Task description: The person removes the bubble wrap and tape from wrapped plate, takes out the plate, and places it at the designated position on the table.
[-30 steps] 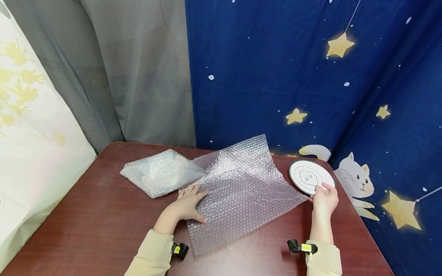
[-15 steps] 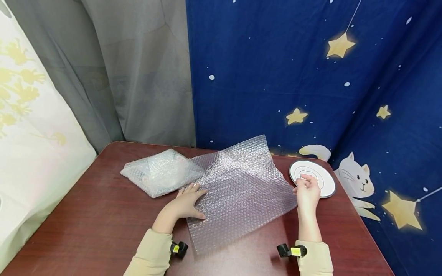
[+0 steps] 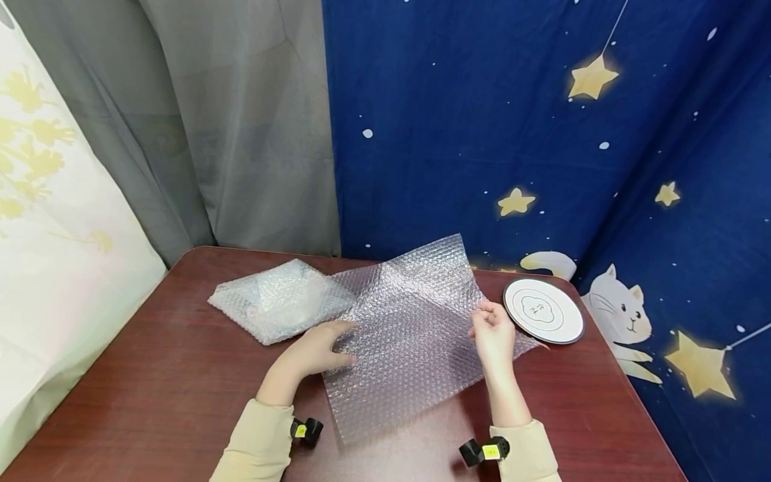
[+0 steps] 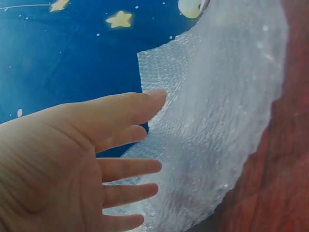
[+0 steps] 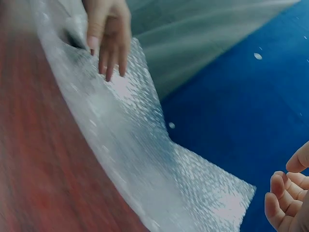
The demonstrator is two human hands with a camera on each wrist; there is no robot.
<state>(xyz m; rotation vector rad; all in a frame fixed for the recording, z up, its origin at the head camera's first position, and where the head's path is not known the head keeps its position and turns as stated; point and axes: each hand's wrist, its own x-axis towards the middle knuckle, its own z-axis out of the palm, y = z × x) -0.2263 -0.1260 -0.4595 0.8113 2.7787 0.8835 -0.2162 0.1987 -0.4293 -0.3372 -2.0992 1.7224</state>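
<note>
A sheet of clear bubble wrap (image 3: pixel 409 335) lies spread over the middle of the table, its far corner raised. Above its left edge is my left hand (image 3: pixel 310 349), fingers extended and thumb apart; the left wrist view shows nothing in that hand (image 4: pixel 72 154). Over the right part of the sheet hovers my right hand (image 3: pixel 495 335). Its fingers are loosely bent and hold nothing in the right wrist view, where this hand (image 5: pixel 292 198) is partly cut off. A white plate (image 3: pixel 557 328) with a dark rim and a drawn centre lies right of the sheet.
A flat bundle in bubble wrap (image 3: pixel 271 301) lies at the back left, meeting the sheet's corner; its contents are unclear. The dark red table (image 3: pixel 150 395) ends at grey (image 3: pixel 271 147) and blue curtains (image 3: pixel 434 134) behind.
My right hand has let go of the sheet's right corner beside the plate and moved left over the sheet. My left hand has lifted slightly and shifted back toward the body.
</note>
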